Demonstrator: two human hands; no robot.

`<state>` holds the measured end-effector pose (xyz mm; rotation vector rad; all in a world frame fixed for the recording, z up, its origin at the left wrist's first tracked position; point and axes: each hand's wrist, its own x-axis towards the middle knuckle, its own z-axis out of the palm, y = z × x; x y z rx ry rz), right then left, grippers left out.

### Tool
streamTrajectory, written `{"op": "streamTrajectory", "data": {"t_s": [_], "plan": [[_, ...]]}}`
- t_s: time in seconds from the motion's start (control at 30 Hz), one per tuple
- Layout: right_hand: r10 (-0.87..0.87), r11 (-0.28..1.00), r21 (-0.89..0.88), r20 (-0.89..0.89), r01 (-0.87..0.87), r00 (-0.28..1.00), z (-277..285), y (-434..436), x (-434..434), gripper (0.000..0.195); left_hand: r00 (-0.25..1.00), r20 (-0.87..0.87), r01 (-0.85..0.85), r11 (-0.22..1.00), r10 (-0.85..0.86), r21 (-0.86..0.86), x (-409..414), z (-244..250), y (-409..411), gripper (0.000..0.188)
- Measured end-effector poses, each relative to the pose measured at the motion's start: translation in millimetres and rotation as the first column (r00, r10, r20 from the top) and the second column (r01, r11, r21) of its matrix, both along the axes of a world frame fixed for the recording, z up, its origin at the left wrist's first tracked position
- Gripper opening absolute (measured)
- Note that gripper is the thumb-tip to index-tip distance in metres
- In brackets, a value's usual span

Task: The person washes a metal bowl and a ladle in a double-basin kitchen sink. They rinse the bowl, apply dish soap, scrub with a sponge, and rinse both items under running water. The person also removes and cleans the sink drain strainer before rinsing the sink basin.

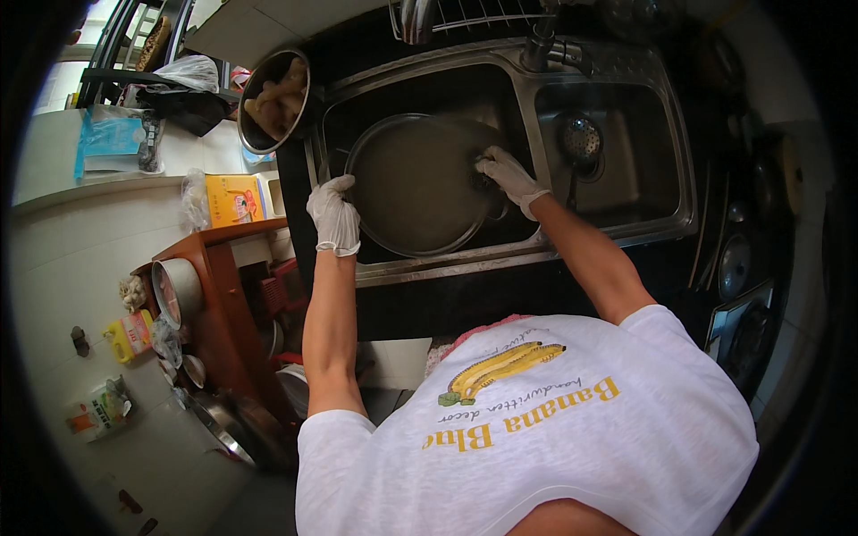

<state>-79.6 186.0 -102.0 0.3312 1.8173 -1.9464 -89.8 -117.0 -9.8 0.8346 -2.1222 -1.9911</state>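
A large round metal pan (pixel 395 252) sits in the left basin of the steel double sink (pixel 462 268). Its inside looks greyish and cloudy, as if filled with murky water. My left hand (pixel 335 216), in a thin white glove, grips the pan at its left rim and hides that part of it. Across the pan, my gloved right hand (pixel 508 175) bends its fingers around a dark scrubber (pixel 480 179) against the inner right side. The scrubber is mostly hidden and looks like wire mesh. Below that hand, a loop handle (pixel 498 212) sticks out from the rim.
A perforated ladle (pixel 582 139) lies in the right basin. The faucet (pixel 541 48) rises behind the divider. At the back left stands a metal pot (pixel 244 127) holding pale food pieces. A wooden cabinet (pixel 221 315) is on the left; a pot lid (pixel 734 266) lies right.
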Motion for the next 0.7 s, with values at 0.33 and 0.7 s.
{"op": "streamTrajectory", "data": {"t_s": [0.33,0.7], "plan": [[0.038,0.995,-0.093,-0.087,-0.047,0.995,9,18,-17,0.044,0.978,0.082,-0.204,0.780,0.193,0.591,5,68,17,0.008],[0.130,0.977,-0.152,-0.140,-0.151,0.982,9,12,-31,0.059,0.998,-0.022,-0.036,0.855,0.055,0.517,39,152,49,0.014]]}}
